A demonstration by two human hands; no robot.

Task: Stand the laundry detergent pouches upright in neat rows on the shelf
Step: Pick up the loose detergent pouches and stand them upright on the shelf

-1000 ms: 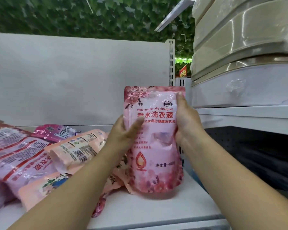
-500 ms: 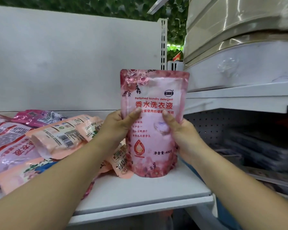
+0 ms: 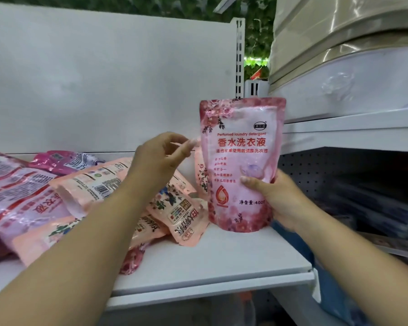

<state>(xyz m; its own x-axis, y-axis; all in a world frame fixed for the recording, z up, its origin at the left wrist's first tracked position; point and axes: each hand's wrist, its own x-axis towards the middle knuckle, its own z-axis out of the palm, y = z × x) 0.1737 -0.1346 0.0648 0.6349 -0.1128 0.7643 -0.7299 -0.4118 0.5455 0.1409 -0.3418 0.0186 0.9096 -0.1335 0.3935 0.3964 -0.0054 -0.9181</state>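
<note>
The right hand [image 3: 277, 198] grips the upright pouch [image 3: 242, 161] on the shelf [image 3: 222, 267]; the left hand [image 3: 161, 156], loosely curled, holds nothing just left of it, above the toppled pouches [image 3: 99, 187].

Location: a shop aisle. I face a white metal shelf [image 3: 217, 262] with a slotted upright [image 3: 238, 57] and plain back panel [image 3: 104, 78]. Many identical-brand detergent pouches [image 3: 99, 184] lie as stock. Adjacent bay has a perforated back panel [image 3: 316, 175] and stacked wrapped goods [image 3: 351, 55]. Artificial foliage [image 3: 257, 31] hangs behind.
</note>
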